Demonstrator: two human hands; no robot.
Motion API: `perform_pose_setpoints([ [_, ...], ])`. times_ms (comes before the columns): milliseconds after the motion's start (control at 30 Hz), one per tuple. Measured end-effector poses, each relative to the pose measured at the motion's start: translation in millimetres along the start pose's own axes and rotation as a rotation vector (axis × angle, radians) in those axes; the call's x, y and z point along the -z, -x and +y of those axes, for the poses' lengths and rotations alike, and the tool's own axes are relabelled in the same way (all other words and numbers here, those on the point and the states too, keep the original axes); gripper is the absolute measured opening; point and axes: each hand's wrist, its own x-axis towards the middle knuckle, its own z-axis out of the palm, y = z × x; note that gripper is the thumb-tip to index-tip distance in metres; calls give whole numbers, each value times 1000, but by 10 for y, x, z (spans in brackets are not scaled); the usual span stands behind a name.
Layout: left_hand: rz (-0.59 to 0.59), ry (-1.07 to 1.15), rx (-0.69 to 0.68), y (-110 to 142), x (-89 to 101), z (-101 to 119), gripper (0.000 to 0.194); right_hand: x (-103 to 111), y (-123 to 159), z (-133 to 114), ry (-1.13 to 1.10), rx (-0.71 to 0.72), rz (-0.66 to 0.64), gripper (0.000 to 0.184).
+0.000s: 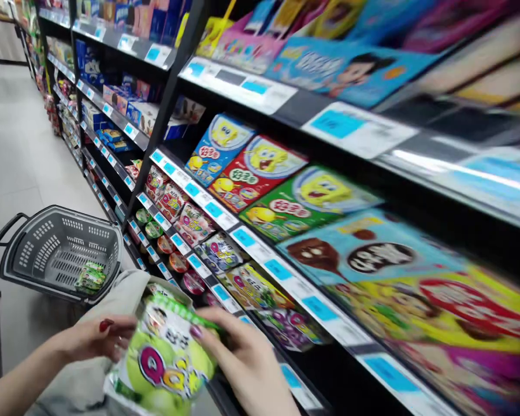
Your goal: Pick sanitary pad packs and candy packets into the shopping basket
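Green-and-white plastic packet (169,358): nearer than grey plastic basket (30,248)
Right hand (247,352): fingers pinching packet's edge
Left hand (86,341): by packet, can't tell fingers' grip
Drop risk: slick wrap, edge-only pinch tbh

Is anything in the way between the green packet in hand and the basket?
Yes: from this view, pale clothing and the left hand lie between the green packet, held in the right hand, and the basket.
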Motion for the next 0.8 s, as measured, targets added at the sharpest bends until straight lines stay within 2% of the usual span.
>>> perform_pose_setpoints([
  [67, -130, 212, 18, 25, -250, -71, 73, -65, -31, -301, -59, 6, -81, 17],
  [133, -211, 287, 23, 64, -420, -97, 70, -106, 1, -491, -66, -3, -112, 17],
  [233, -212, 243, 58, 166, -599, -60, 58, -110, 117, -575, -79, -7, -125, 17],
  [333, -165, 183, 68, 288, -728, -16, 46, -92, 230, -536, -148, 4, -112, 15],
  [433, -146, 144, 46, 373, -797, -14, 43, -91, 298, -481, -266, 14, -90, 9],
  [500, -184, 151, 21, 388, -804, -31, 49, -109, 323, -441, -339, 50, -85, 9],
  [567, -265, 217, 24, 370, -788, -65, 67, -154, 332, -384, -434, 105, -91, 12],
  [667, -353, 313, 105, 303, -751, -165, 96, -313, 291, -258, -640, 204, -115, 29],
  [733, -363, 301, 153, 249, -735, -273, 94, -486, 216, -162, -778, 270, -128, 47],
  [800, -353, 266, 131, 192, -738, -392, 88, -689, 115, -77, -888, 329, -128, 65],
])
